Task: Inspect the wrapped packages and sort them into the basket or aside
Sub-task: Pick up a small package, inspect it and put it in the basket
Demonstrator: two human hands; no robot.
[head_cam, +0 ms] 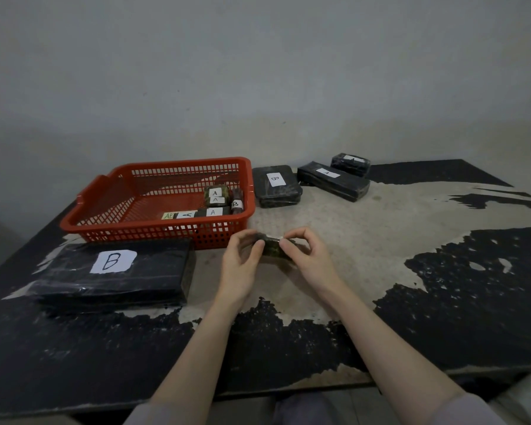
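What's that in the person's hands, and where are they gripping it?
A small dark wrapped package, held above the table by both ends: left hand at its left end, right hand at its right end.

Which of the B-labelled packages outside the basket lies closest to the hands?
The large flat black package in front of the red basket, left of the left hand; the other B package sits beyond.

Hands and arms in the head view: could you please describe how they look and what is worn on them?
Both the left hand and the right hand are bare: no gloves, rings, watch or bracelets are visible. The forearms are uncovered as well. Pale greyish sleeves show only at the bottom edge of the picture, near the elbows.
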